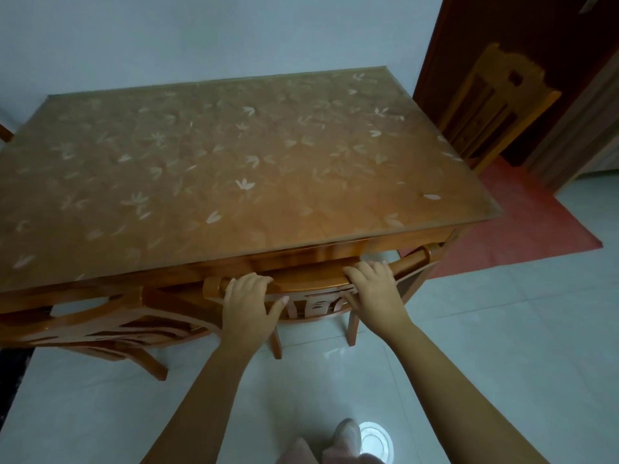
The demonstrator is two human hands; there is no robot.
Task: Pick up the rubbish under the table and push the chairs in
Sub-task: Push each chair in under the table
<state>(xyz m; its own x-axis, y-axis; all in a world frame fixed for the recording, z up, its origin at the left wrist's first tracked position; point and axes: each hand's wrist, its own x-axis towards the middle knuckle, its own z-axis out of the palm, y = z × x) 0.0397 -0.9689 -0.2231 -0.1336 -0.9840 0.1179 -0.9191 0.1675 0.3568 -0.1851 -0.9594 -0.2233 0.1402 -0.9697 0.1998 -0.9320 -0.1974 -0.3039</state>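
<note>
Head view. Both hands are on the top rail of the chair [311, 281] at the near edge of the table [234, 162]. The left hand [249, 296] has its fingers curled over the rail and its thumb spread along the near face. The right hand [371, 284] wraps the rail in the same way, further along. The rail lies just beside the table edge, so the chair appears almost fully in.

To finish well, push evenly with both hands so the chair goes in straight. Keep the fingers clear of the gap between rail and table edge.

A second chair [100, 333] stands tucked in to the left. A third chair [492, 105] stands apart, near the door. No rubbish shows. The space under the table is hidden.
</note>
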